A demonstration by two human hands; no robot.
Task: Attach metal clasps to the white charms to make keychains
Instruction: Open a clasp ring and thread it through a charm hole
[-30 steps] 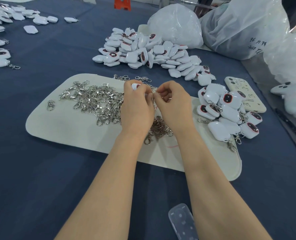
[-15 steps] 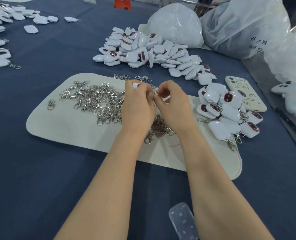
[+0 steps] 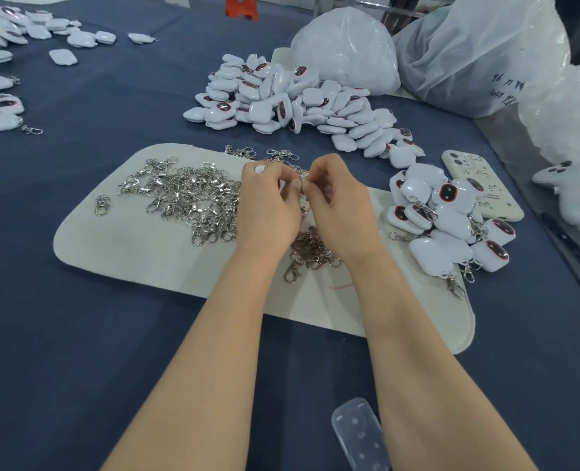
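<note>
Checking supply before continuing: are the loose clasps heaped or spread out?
Mostly spread: the clasps lie scattered thinly across the white mat, with one stray clasp apart.

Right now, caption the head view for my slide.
Left hand and right hand join a clasp to a white charm above the clasp pile.

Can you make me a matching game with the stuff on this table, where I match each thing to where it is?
Things:
1. loose metal clasps
2. big heap of white charms
3. finished keychains
4. phone

Places:
A. at the right end of the mat, clasps already on
B. on the blue cloth, just behind the finished pile
C. spread over the mat, by the left hand
D. beyond the mat, in front of the plastic bags

Pairs: 1-C, 2-D, 3-A, 4-B
</note>
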